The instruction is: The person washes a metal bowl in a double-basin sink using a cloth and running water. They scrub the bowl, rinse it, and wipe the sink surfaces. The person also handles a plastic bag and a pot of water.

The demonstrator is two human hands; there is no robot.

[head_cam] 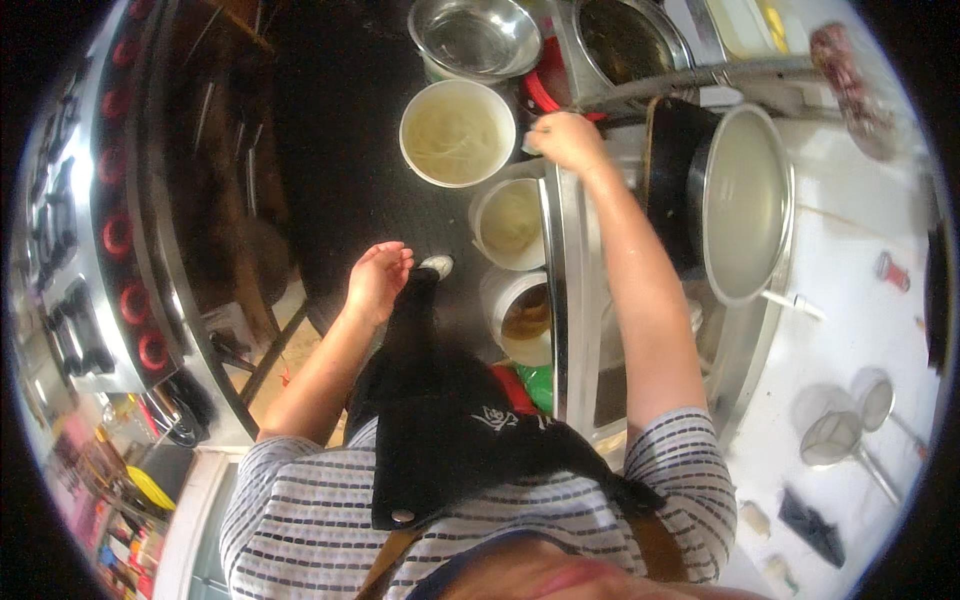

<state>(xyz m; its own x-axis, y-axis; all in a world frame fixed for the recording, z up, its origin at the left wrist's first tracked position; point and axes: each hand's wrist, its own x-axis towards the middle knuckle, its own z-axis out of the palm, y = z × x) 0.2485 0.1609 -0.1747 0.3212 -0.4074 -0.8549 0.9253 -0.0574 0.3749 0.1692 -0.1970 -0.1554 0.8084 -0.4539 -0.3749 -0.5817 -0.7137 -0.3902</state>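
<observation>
My right hand [570, 142] reaches forward over the edge of a steel counter [577, 300]. Its fingers are closed around a small pale object [530, 142], too blurred to name. Just left of that hand, a white bucket [457, 133] holds cloudy yellowish liquid with pale strands in it. Over the dark floor, my left hand [381, 279] hangs with loosely curled fingers and holds nothing. Two more white buckets stand by the counter's edge: one with pale contents [514, 223], one with brownish contents [527, 311].
A stove [112, 240] with red knobs runs along the left. Ahead are a steel basin [475, 34], a red container [551, 79] and a steel pot [626, 41]. A large metal bowl [744, 204] stands at right, with strainers [830, 439] hanging on the white wall.
</observation>
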